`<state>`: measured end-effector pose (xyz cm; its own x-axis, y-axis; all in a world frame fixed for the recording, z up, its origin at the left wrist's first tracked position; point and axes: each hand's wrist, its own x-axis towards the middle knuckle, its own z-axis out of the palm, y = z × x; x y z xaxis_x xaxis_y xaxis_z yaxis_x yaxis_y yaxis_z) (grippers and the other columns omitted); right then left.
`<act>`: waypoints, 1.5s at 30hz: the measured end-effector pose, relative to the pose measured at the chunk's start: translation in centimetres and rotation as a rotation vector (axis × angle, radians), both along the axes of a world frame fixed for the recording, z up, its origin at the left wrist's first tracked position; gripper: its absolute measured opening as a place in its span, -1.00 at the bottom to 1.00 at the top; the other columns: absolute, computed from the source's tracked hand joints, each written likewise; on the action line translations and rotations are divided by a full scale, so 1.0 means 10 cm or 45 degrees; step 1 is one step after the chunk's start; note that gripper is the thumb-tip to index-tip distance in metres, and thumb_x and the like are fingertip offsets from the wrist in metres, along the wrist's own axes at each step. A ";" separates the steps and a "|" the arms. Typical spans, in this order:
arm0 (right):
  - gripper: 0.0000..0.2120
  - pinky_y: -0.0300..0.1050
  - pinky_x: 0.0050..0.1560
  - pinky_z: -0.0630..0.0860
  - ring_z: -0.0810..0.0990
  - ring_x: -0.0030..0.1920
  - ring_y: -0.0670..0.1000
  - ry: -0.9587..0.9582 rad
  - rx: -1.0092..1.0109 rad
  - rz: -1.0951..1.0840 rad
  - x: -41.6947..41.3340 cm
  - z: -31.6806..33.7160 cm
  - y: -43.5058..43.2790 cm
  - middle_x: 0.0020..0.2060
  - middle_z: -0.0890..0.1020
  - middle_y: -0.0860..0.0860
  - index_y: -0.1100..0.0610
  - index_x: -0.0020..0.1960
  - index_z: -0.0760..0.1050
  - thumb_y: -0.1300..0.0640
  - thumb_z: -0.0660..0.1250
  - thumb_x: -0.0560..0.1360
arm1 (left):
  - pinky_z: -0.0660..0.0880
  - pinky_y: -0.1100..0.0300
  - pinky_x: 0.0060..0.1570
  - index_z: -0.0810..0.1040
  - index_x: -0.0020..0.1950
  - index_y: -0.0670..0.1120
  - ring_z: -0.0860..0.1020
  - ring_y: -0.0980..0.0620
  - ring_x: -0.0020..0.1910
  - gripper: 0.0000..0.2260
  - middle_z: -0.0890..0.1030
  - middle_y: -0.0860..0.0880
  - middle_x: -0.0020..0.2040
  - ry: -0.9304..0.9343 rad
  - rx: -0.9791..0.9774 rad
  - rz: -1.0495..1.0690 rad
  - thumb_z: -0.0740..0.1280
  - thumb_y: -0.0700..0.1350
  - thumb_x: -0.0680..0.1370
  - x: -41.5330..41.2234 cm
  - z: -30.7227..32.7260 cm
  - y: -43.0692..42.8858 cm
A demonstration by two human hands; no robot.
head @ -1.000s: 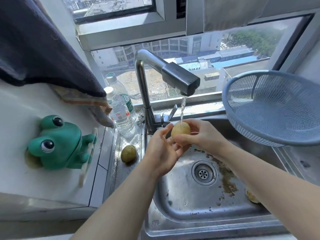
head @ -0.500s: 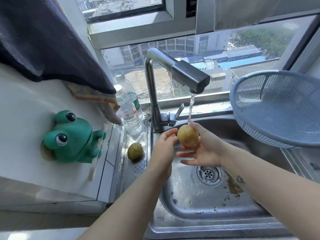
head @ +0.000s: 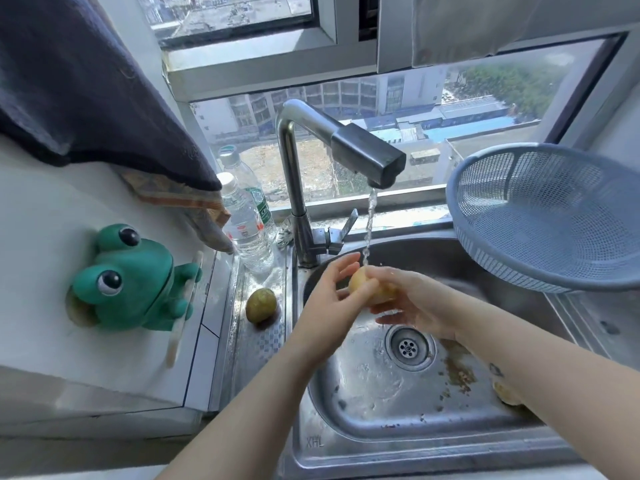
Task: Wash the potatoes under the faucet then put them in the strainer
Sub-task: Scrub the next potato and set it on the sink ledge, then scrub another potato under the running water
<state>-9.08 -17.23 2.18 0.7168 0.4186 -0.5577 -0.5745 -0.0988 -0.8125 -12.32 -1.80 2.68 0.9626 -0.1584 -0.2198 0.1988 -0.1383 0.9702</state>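
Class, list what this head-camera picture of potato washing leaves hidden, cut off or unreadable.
Head view:
Much of the potato, covered by the left hand and right hand.
Right part of the strainer, cut off by the frame edge.
A pale object in the sink, behind the right forearm.
Bottle labels: too small.

Strainer point(head: 540, 216) cut off at the right edge; yellowish lump point(head: 504, 393) in the sink point(head: 346, 427) half hidden behind a forearm point(head: 554, 393)

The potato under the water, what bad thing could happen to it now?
The wet potato could slip from the left hand and right hand into the sink, onto the brown bits beside the drain. The water hitting it might also splash out.
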 end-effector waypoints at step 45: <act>-0.60 -0.11 0.02 0.44 0.54 0.17 0.19 0.033 -1.690 0.883 -0.12 -1.42 -1.64 0.23 0.51 0.15 0.23 0.34 0.37 0.20 0.23 0.51 | 0.41 0.10 0.24 0.44 0.33 -0.01 0.48 -0.02 0.24 -0.71 0.45 -0.03 0.30 0.077 1.283 -1.113 0.15 -0.04 0.63 -0.08 -1.24 -0.54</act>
